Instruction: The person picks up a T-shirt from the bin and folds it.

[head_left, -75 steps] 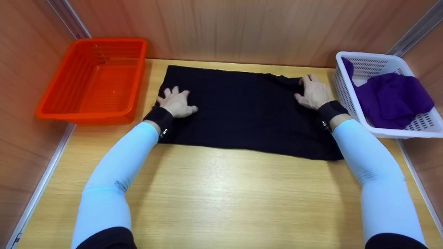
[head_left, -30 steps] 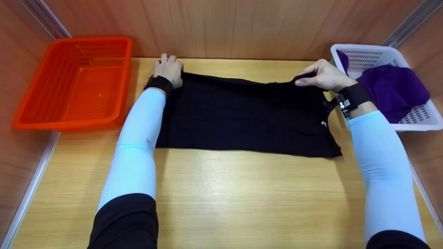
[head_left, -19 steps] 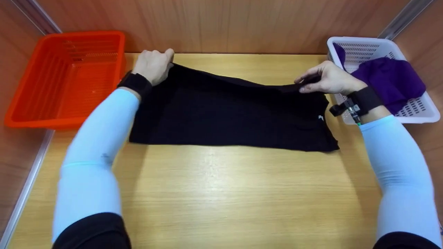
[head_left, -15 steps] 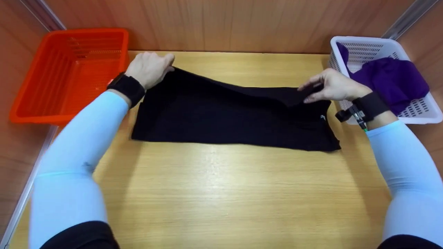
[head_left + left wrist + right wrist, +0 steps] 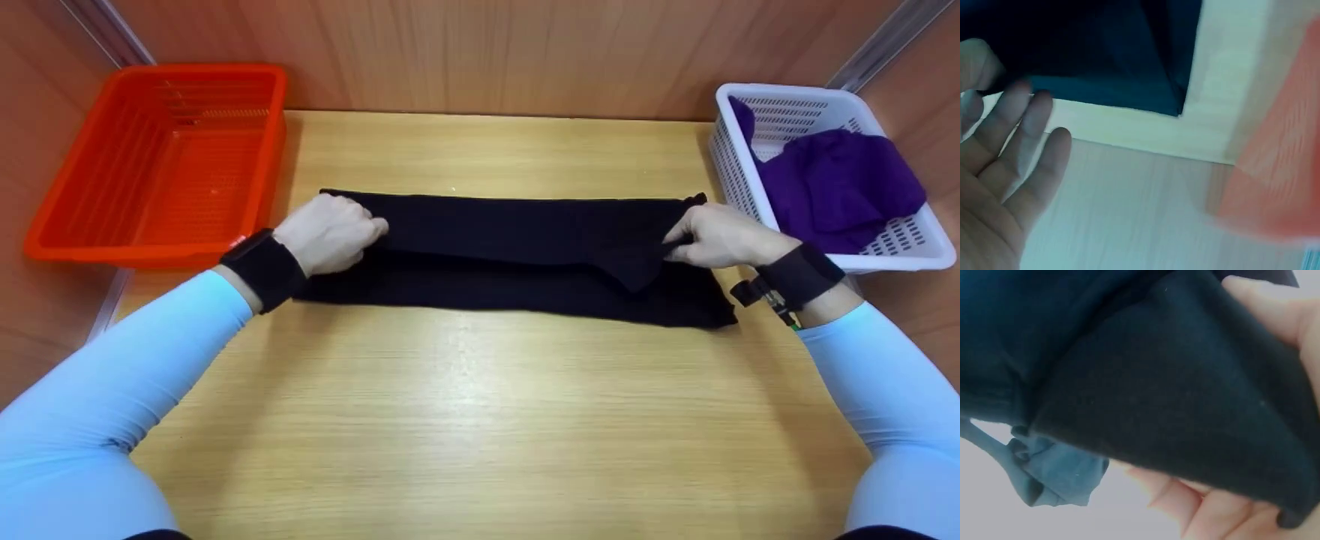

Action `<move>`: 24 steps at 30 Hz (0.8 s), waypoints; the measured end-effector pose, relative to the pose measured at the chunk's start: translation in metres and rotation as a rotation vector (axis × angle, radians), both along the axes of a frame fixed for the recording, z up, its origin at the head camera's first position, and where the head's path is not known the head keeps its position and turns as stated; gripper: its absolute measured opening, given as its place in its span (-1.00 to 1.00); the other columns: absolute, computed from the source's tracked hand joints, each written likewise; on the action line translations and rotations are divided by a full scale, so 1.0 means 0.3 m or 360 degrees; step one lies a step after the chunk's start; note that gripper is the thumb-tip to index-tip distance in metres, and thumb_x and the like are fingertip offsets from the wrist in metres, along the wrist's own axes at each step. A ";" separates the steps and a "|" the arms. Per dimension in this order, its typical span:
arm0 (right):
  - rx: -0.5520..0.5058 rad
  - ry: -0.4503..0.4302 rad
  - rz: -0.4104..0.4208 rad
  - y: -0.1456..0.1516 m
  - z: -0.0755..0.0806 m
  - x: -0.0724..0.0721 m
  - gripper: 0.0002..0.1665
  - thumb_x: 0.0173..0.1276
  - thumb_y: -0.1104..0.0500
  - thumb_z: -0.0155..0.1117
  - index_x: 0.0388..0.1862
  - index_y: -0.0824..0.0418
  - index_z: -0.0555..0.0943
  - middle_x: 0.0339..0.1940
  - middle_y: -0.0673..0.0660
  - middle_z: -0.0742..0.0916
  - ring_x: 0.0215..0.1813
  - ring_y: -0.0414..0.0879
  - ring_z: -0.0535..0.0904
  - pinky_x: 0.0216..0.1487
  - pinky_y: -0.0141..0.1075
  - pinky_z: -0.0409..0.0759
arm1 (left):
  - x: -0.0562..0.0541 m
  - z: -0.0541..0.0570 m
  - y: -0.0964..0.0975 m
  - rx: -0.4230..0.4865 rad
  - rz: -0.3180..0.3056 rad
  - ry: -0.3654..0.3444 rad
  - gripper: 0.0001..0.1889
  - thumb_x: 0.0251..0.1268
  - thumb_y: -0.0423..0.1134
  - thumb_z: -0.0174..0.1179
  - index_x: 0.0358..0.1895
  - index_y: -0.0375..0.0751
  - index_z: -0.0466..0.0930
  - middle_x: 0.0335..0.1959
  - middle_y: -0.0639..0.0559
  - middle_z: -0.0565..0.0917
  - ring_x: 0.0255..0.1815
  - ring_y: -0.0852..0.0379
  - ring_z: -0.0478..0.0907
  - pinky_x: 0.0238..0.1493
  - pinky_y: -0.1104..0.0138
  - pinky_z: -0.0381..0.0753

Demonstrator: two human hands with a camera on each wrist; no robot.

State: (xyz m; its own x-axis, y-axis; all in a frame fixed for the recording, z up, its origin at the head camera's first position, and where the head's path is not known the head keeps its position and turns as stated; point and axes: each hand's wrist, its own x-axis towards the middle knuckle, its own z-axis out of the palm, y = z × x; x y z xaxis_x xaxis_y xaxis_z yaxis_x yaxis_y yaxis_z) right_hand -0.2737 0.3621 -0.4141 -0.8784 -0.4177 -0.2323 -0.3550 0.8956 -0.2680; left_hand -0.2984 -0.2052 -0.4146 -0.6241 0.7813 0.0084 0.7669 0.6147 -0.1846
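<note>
My left hand (image 5: 328,234) and right hand (image 5: 724,234) both pinched black cloth (image 5: 487,229) toward the counter's (image 5: 465,420) far edge; seemed light, soft, floppy, best gripped at flap corners.

A pale yellow, wood-grained tabletop (image 5: 480,450) spreads beneath everything, with a bright sheen near its middle and soft shadows toward both sides. Across its far half lies a long, black rectangular cloth (image 5: 487,229), doubled over itself. An orange-red, slatted plastic basket (image 5: 150,253) stands at the far left; a white, perforated plastic basket (image 5: 896,263) stands at the far right.
</note>
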 end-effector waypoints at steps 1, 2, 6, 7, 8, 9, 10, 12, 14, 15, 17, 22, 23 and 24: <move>0.0021 0.0004 0.0009 0.002 -0.004 0.005 -0.75 0.41 0.12 0.58 0.02 0.09 0.95 0.11 0.23 0.93 -0.02 -0.04 0.79 0.09 0.08 0.79 | 0.006 -0.007 0.001 -0.0007 0.0005 -0.0035 -0.84 0.09 -0.55 0.34 -0.35 -0.22 0.63 -0.51 -0.19 0.72 -0.45 -0.29 0.75 -0.44 -0.16 0.76; 0.0029 -0.0009 0.0027 0.002 -0.012 0.010 -0.75 0.39 0.13 0.58 0.01 0.09 0.96 0.10 0.23 0.94 -0.07 -0.05 0.77 0.06 0.05 0.79 | 0.015 -0.018 0.001 -0.0031 0.0024 -0.0079 -0.82 0.06 -0.55 0.35 -0.36 -0.21 0.63 -0.53 -0.17 0.70 -0.48 -0.27 0.72 -0.46 -0.15 0.75; 0.0064 -0.0063 0.0157 -0.006 -0.054 0.036 -0.74 0.32 0.15 0.63 -0.02 0.13 0.95 -0.03 0.18 0.95 -0.16 -0.05 0.77 -0.04 0.01 0.82 | 0.049 -0.056 0.002 -0.0183 0.0162 -0.0275 -0.83 -0.06 -0.50 0.38 -0.38 -0.22 0.64 -0.54 -0.14 0.65 -0.53 -0.15 0.62 -0.50 -0.12 0.74; 0.0065 -0.0053 0.0186 -0.012 -0.066 0.045 -0.72 0.29 0.15 0.65 -0.03 0.15 0.95 -0.12 0.15 0.95 -0.19 -0.05 0.76 -0.07 0.00 0.81 | 0.054 -0.065 0.003 -0.0212 0.0201 -0.0305 -0.84 -0.06 -0.48 0.39 -0.38 -0.23 0.64 -0.53 -0.14 0.65 -0.52 -0.13 0.62 -0.49 -0.12 0.75; 0.0055 -0.0026 0.0217 -0.019 -0.079 0.054 -0.72 0.25 0.17 0.67 -0.04 0.16 0.94 -0.21 0.11 0.93 -0.24 -0.07 0.74 -0.12 -0.03 0.79 | 0.058 -0.074 0.003 -0.0229 0.0235 -0.0312 -0.85 -0.05 -0.46 0.40 -0.38 -0.24 0.65 -0.52 -0.15 0.66 -0.51 -0.14 0.62 -0.48 -0.13 0.76; 0.0050 0.0037 0.0243 -0.027 -0.092 0.064 -0.69 0.21 0.17 0.69 -0.05 0.16 0.92 -0.29 0.07 0.90 -0.26 -0.07 0.72 -0.15 -0.03 0.77 | 0.061 -0.081 0.003 -0.0242 0.0266 -0.0301 -0.85 -0.04 -0.42 0.42 -0.38 -0.26 0.65 -0.51 -0.17 0.67 -0.50 -0.15 0.64 -0.47 -0.14 0.77; 0.0038 0.0125 0.0273 -0.037 -0.106 0.075 -0.65 0.17 0.16 0.72 -0.04 0.16 0.90 -0.34 0.03 0.86 -0.28 -0.08 0.71 -0.19 -0.03 0.75 | 0.063 -0.088 0.002 -0.0251 0.0296 -0.0280 -0.84 -0.02 -0.39 0.44 -0.38 -0.29 0.64 -0.50 -0.19 0.68 -0.49 -0.16 0.66 -0.45 -0.14 0.79; -0.0014 0.0319 0.0352 -0.057 -0.132 0.095 -0.57 0.10 0.19 0.73 -0.02 0.13 0.83 -0.38 0.00 0.80 -0.32 -0.09 0.69 -0.28 -0.04 0.70 | 0.066 -0.100 -0.002 -0.0257 0.0353 -0.0199 -0.82 0.03 -0.36 0.45 -0.35 -0.33 0.64 -0.44 -0.25 0.72 -0.43 -0.23 0.71 -0.41 -0.14 0.81; -0.0050 0.0512 0.0473 -0.074 -0.154 0.112 -0.56 0.07 0.21 0.71 -0.05 0.09 0.76 -0.35 0.01 0.76 -0.35 -0.05 0.70 -0.35 -0.02 0.68 | 0.071 -0.108 -0.007 -0.0253 0.0409 -0.0087 -0.82 0.11 -0.36 0.44 -0.30 -0.37 0.64 -0.39 -0.32 0.75 -0.38 -0.30 0.74 -0.41 -0.13 0.81; -0.0054 0.0595 0.0532 -0.082 -0.163 0.120 -0.58 0.07 0.20 0.69 -0.07 0.09 0.73 -0.32 0.02 0.77 -0.33 -0.02 0.73 -0.37 0.01 0.69 | 0.074 -0.111 -0.010 -0.0260 0.0436 -0.0029 -0.84 0.15 -0.38 0.42 -0.28 -0.38 0.65 -0.37 -0.34 0.75 -0.36 -0.31 0.75 -0.41 -0.12 0.81; -0.0076 0.0674 0.0608 -0.091 -0.173 0.127 -0.66 0.13 0.19 0.63 -0.12 0.09 0.73 -0.27 0.03 0.82 -0.31 0.02 0.78 -0.37 0.07 0.72 | 0.084 -0.115 -0.013 -0.0295 0.0501 0.0078 -0.95 0.27 -0.46 0.33 -0.27 -0.40 0.67 -0.36 -0.36 0.75 -0.36 -0.31 0.74 -0.47 -0.07 0.79; -0.0245 0.0609 0.0551 -0.067 -0.159 0.119 -0.90 0.21 0.18 0.50 -0.31 0.07 0.73 -0.39 -0.05 0.83 -0.38 -0.13 0.72 -0.35 -0.06 0.70 | 0.108 -0.097 -0.003 -0.0504 0.0629 0.0294 -0.78 0.45 -0.57 0.12 -0.35 -0.39 0.73 -0.45 -0.20 0.58 -0.48 -0.10 0.61 -0.59 0.17 0.59; -0.0280 0.0545 0.0541 -0.060 -0.151 0.117 -0.90 0.21 0.18 0.51 -0.38 0.06 0.70 -0.46 -0.08 0.80 -0.43 -0.19 0.66 -0.38 -0.13 0.67 | 0.112 -0.094 -0.001 -0.0553 0.0636 0.0316 -0.76 0.46 -0.56 0.11 -0.37 -0.39 0.73 -0.45 -0.18 0.55 -0.48 -0.07 0.57 -0.58 0.20 0.55; -0.0289 0.0452 0.0536 -0.054 -0.143 0.118 -0.86 0.22 0.16 0.53 -0.45 0.02 0.69 -0.51 -0.13 0.76 -0.46 -0.27 0.61 -0.40 -0.22 0.63 | 0.115 -0.090 0.000 -0.0589 0.0633 0.0318 -0.76 0.47 -0.55 0.11 -0.37 -0.39 0.72 -0.46 -0.17 0.53 -0.48 -0.06 0.53 -0.57 0.21 0.52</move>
